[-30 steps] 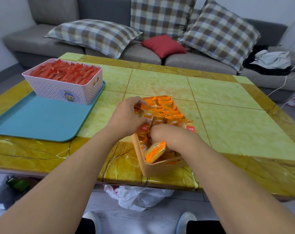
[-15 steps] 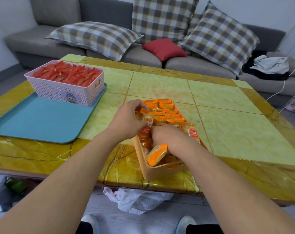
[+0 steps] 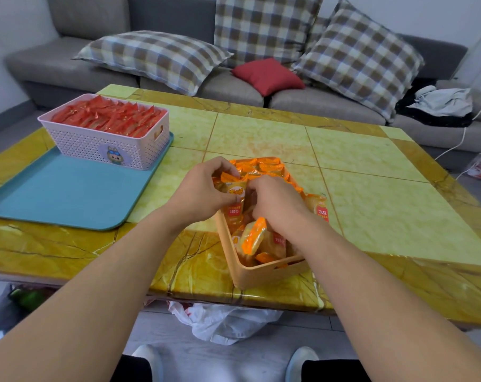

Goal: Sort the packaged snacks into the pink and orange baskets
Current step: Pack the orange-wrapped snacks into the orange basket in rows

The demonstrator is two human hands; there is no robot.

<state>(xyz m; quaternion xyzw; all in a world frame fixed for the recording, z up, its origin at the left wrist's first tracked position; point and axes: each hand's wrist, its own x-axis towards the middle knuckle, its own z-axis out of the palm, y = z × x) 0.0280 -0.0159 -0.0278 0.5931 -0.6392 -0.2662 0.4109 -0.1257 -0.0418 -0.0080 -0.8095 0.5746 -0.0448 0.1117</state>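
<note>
An orange basket point(image 3: 264, 274) stands at the table's near edge, packed with several orange snack packets point(image 3: 264, 168). Both hands are inside it. My left hand point(image 3: 203, 188) curls round an upright orange packet point(image 3: 235, 198) in the basket's middle. My right hand point(image 3: 277, 202) is pressed into the packets beside it, fingers curled among them; what they hold is hidden. One packet point(image 3: 251, 239) stands tilted below my right wrist. A pink basket point(image 3: 107, 146) full of red snack packets point(image 3: 109, 118) sits at the far left.
The pink basket rests on the back corner of a blue tray point(image 3: 60, 194) on the yellow tiled table point(image 3: 371, 188). A grey sofa with checked cushions point(image 3: 156, 57) stands behind. A white plastic bag point(image 3: 228, 321) lies on the floor under the table edge.
Both hands stay in the orange basket. My right hand has moved a little farther in, closer to my left hand, which keeps its hold on the upright packet.
</note>
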